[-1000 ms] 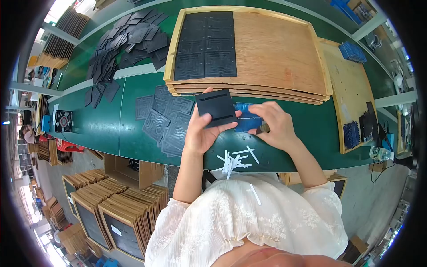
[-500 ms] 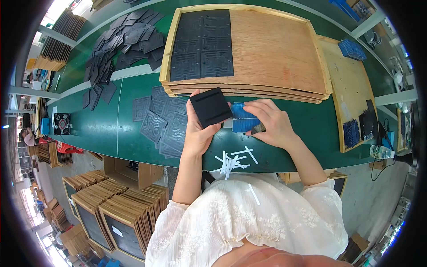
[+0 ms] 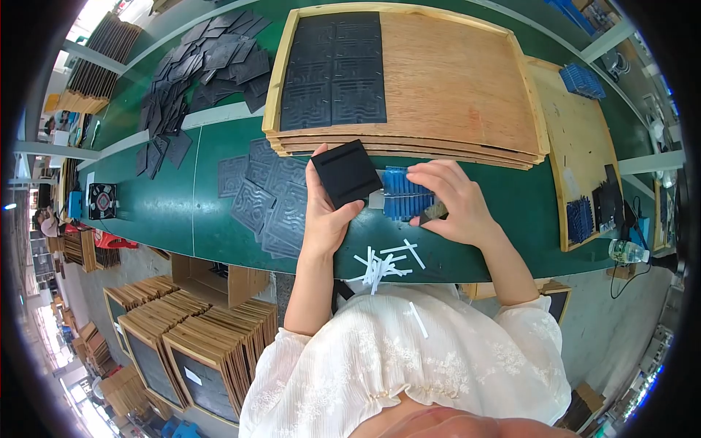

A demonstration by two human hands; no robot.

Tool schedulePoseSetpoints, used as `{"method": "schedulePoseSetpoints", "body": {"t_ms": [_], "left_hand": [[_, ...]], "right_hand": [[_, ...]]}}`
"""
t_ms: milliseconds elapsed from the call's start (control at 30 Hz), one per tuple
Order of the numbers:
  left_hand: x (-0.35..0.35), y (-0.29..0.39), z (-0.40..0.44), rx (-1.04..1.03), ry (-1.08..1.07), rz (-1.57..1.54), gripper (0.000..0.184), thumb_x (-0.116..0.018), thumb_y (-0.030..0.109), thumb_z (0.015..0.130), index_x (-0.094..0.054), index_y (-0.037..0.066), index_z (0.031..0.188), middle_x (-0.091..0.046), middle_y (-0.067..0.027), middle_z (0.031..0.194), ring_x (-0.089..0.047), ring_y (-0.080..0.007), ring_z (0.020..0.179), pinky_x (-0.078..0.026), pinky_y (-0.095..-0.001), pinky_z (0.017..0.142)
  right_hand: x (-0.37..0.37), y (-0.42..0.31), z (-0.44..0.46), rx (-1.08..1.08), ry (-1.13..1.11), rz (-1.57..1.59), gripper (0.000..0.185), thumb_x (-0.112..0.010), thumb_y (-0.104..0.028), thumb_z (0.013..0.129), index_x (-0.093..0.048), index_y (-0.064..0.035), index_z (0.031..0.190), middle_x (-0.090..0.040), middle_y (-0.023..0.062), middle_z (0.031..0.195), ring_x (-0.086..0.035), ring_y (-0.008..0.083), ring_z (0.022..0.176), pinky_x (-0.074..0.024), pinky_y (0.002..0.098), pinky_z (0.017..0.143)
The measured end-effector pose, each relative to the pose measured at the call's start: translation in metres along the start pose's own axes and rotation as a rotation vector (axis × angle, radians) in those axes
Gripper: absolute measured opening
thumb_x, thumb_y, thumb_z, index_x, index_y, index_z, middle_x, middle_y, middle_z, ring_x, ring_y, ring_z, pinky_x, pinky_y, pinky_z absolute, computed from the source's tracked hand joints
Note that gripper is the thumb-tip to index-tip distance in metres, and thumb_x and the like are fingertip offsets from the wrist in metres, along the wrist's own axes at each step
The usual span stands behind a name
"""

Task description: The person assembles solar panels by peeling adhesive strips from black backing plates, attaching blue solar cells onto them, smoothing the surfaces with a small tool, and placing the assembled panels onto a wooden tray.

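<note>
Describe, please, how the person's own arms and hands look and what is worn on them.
The left hand and right hand are bare: no gloves, watch or bracelet can be seen. The left sleeve and right sleeve are loose, off-white and gathered near the elbow, matching the flower-patterned blouse.

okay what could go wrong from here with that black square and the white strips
The black square could slip, as the left hand seems to hold it by its edges. The loose white strips lie near the close edge of the green table, so some might get brushed off.
</note>
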State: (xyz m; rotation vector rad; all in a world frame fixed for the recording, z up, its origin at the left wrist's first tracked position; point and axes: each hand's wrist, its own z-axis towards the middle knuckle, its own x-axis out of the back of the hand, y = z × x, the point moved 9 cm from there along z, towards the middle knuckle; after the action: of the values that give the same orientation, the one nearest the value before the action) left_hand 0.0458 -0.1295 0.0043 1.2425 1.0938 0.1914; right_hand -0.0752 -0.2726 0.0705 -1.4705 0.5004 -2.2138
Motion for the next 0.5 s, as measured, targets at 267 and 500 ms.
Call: {"method": "schedulePoseSetpoints", "body": {"t_ms": [267, 500], "left_hand": [[-0.036, -0.010, -0.009, 0.015, -0.170, 0.184, 0.103, -0.063, -0.019, 0.064, -0.023, 0.010, 0.154, -0.047, -0.0107, 0.139, -0.047, -0.0222, 0.131, -0.039, -0.0358, 0.109], [-0.040, -0.023, -0.011, 0.068, -0.199, 0.197, 0.101, -0.064, -0.018, 0.065, -0.023, 0.008, 0.153, -0.043, -0.0096, 0.137, -0.046, -0.0208, 0.127, -0.041, -0.0351, 0.106]], "right_hand": [[0.023, -0.022, 0.018, 0.052, 0.069, 0.077, 0.076, -0.088, -0.029, 0.060, -0.056, -0.0149, 0.128, -0.062, 0.0046, 0.125, -0.058, 0.0293, 0.116, -0.0572, 0.0379, 0.079], [0.013, -0.025, 0.021, 0.043, 0.047, 0.054, 0.078, -0.088, -0.025, 0.059, -0.056, -0.0144, 0.129, -0.062, 0.0043, 0.126, -0.058, 0.0297, 0.115, -0.0567, 0.0382, 0.080]]}}
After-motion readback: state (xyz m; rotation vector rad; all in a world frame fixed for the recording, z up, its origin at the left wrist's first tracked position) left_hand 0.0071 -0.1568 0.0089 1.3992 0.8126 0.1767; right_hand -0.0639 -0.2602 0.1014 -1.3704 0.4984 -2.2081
